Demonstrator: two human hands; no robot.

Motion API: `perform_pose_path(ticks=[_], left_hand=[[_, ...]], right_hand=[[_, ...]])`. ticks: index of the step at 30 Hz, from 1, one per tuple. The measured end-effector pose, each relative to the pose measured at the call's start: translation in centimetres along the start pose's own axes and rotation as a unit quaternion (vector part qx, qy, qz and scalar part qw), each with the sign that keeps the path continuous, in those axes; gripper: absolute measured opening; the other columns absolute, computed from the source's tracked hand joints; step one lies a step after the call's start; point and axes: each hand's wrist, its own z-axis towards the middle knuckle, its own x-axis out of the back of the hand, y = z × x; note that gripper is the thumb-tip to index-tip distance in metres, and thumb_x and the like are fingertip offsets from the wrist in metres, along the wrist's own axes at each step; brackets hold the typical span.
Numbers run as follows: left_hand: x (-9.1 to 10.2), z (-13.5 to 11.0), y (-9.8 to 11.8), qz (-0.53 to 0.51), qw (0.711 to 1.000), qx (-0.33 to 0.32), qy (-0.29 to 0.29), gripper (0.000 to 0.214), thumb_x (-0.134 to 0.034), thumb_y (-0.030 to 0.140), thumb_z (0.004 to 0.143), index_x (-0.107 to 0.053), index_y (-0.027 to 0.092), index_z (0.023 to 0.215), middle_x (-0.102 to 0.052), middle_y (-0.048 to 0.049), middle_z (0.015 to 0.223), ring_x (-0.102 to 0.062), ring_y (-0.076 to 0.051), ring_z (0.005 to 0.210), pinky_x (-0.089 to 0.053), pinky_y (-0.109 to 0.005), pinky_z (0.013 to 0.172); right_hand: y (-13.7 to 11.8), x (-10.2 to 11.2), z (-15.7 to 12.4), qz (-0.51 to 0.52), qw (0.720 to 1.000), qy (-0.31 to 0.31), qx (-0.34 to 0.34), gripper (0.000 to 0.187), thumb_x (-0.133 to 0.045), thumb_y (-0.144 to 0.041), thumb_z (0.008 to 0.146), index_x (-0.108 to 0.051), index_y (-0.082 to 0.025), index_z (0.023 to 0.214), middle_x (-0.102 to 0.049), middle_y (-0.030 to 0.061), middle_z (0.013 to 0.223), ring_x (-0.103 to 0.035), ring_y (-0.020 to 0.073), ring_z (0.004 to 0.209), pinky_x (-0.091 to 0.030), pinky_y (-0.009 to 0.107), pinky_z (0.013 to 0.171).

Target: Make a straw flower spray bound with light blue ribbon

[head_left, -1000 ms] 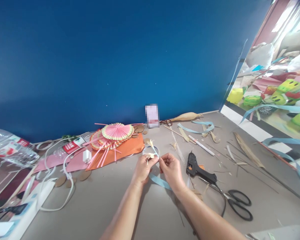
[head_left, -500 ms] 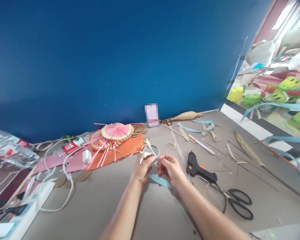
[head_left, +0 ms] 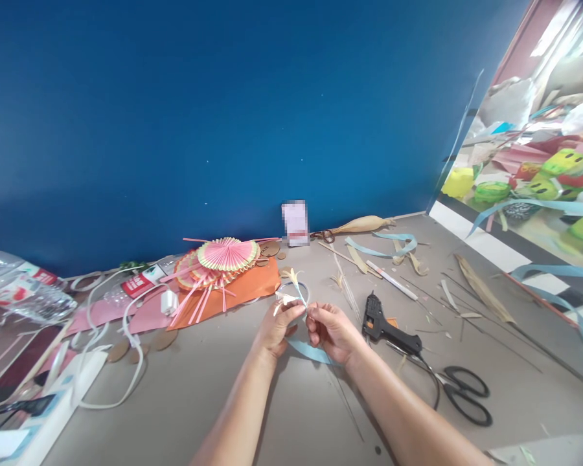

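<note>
My left hand (head_left: pixel 273 331) pinches the stems of small cream flowers (head_left: pixel 285 298), whose pale petals stand up above the fingertips. Close beside it, my right hand (head_left: pixel 336 331) is closed, thumb and finger pressed together at the same stems where light blue paper strip appears wrapped. A longer length of the light blue strip (head_left: pixel 311 351) hangs below and between both hands. Behind the flowers a pale ring (head_left: pixel 307 289) shows partly; what it belongs to is unclear. Another cream flower on thin stems (head_left: pixel 339 281) lies on the table beyond my right hand.
A black glue gun (head_left: pixel 386 330) and black-handled scissors (head_left: pixel 466 395) lie to the right. Pink paper fans (head_left: pixel 228 254) rest on orange paper (head_left: pixel 257 285) at the back left. Plastic bottles (head_left: pixel 53 301), white cables and a power strip (head_left: pixel 61 408) occupy the left.
The flowers have shifted slightly right and tilted a little. Both hands stay pinched close together, with small finger movement at the stems.
</note>
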Motion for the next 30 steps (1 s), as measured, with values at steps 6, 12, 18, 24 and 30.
perform_pose_path(ticks=[6,12,18,24,30], left_hand=[[-0.3,0.1,0.0,-0.023,0.999,0.034,0.018,0.024,-0.067,0.03,0.052,-0.057,0.017,0.069,-0.055,0.0014,0.066,-0.049,-0.011,0.061,-0.032,-0.021,0.05],[-0.6,-0.2,0.5,0.008,1.0,0.016,-0.007,0.02,-0.065,0.032,0.055,-0.056,0.016,0.064,-0.05,0.0027,0.06,-0.044,-0.008,0.055,-0.027,-0.019,0.047],[-1.3,-0.4,0.3,-0.091,0.995,0.034,-0.008,0.022,-0.068,0.027,0.052,-0.053,0.016,0.064,-0.047,0.0057,0.055,-0.039,-0.004,0.044,-0.023,-0.017,0.04],[-1.7,-0.3,-0.1,-0.135,0.989,0.028,-0.047,0.022,-0.069,0.027,0.053,-0.052,0.014,0.062,-0.048,0.0057,0.05,-0.039,-0.003,0.039,-0.02,-0.016,0.037],[-2.0,-0.7,0.2,-0.118,0.993,0.004,-0.02,0.026,-0.071,0.031,0.051,-0.054,0.014,0.063,-0.044,0.0074,0.045,-0.031,-0.001,0.036,-0.019,-0.017,0.036]], right_hand=[[0.7,-0.1,0.4,-0.065,0.993,0.047,0.086,0.019,-0.058,-0.026,0.063,-0.045,-0.015,0.056,-0.045,-0.0073,0.039,-0.037,0.0034,0.027,-0.026,0.015,0.03],[1.1,-0.2,0.4,-0.154,0.969,0.12,0.154,0.015,-0.055,-0.025,0.065,-0.045,-0.017,0.058,-0.044,-0.0076,0.036,-0.038,0.0054,0.028,-0.028,0.016,0.031],[1.1,-0.4,0.2,-0.176,0.953,0.152,0.194,0.015,-0.055,-0.026,0.066,-0.044,-0.018,0.062,-0.044,-0.0075,0.04,-0.041,0.0061,0.029,-0.03,0.017,0.032],[1.0,-0.6,-0.1,-0.177,0.943,0.159,0.233,0.019,-0.056,-0.032,0.068,-0.043,-0.019,0.064,-0.044,-0.0063,0.046,-0.043,0.0076,0.036,-0.036,0.02,0.037],[0.9,-0.5,-0.5,-0.308,0.878,0.216,0.295,0.017,-0.056,-0.032,0.07,-0.046,-0.02,0.063,-0.05,-0.0028,0.053,-0.046,0.0095,0.045,-0.038,0.022,0.045]])
